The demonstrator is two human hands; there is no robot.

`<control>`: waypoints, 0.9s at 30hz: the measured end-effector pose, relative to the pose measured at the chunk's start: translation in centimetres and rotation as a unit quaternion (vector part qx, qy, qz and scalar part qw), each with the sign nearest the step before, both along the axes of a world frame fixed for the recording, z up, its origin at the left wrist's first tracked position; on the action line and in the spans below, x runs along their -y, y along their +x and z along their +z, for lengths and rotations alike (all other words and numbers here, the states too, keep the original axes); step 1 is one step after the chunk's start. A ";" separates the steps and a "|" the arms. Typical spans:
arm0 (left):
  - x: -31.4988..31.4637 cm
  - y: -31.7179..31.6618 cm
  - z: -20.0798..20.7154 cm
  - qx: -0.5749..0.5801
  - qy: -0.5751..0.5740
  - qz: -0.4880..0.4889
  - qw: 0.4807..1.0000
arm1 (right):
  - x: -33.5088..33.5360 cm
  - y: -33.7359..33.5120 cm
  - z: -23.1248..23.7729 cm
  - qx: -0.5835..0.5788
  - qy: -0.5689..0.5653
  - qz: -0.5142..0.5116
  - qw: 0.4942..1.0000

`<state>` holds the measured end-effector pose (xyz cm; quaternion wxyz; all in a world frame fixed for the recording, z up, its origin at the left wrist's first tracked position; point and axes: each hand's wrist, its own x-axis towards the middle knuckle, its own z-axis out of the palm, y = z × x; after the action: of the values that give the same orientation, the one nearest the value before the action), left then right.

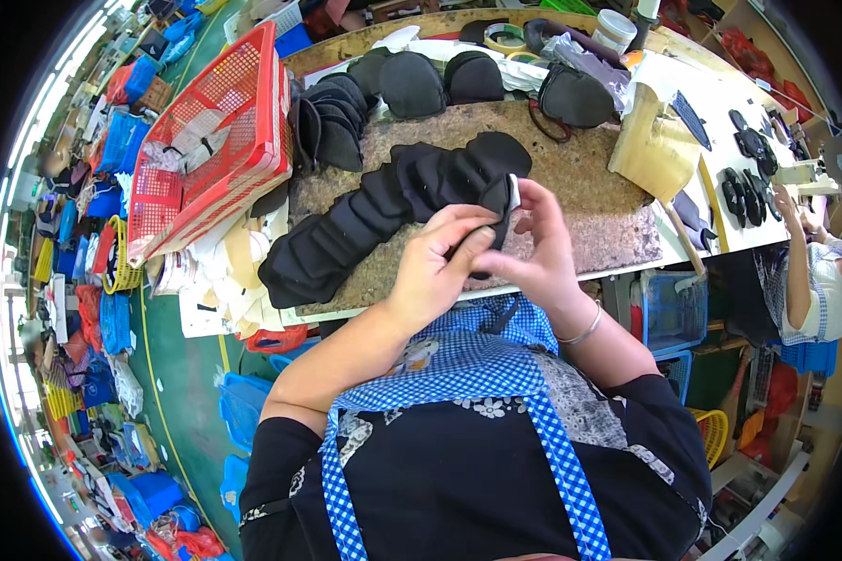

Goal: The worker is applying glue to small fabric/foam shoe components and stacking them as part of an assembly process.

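Near the mottled brown tabletop's (617,220) near edge, the left hand (447,248) pinches a black padded piece (498,198), long axis toward the far edge, while the right hand (539,245) curls half-open just right of it, its grip unclear.

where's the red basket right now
In the head view, the red basket is on the left, just left of the stacked black pads at the upper left of the brown board.
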<state>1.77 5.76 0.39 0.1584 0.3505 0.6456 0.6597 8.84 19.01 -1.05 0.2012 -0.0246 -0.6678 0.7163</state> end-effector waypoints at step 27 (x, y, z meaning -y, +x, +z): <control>2.3 -0.7 -2.2 -0.016 -0.136 0.133 0.982 | 2.4 2.2 -0.5 0.314 -0.430 0.235 0.813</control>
<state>1.07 3.43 -1.85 0.1049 0.2469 0.7728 0.5752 11.07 16.66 -1.58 -0.2249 -0.1739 -0.3037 0.9094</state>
